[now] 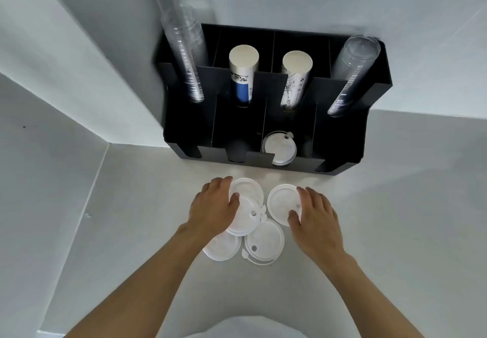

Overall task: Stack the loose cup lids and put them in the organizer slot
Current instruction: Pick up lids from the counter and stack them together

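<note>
While both bare forearms reach forward from the bottom edge, where they are cut off, five loose round white plastic lids lie flat on the white counter [131, 232]. Nearest are two: the left near lid [222, 246], partly hidden under the left wrist, and the right near lid [264, 242], whose dark sip hole and small tab point to the near left. Above them, the left hand [213, 207] rests with fingers spread and curved on the two overlapping lids [247, 206]; I cannot tell if it really grips them. The right hand [313, 217], also half open, touches the right edge of the single lid [280, 203] with thumb and fingertips. Further back stands the black plastic organizer [350, 137] against the wall. One front slot holds a stored white lid [279, 147], half hidden by the front wall. Behind are two white paper cup stacks [243, 74] and, at the sides, two clear cup stacks [184, 55], all blurry.
</note>
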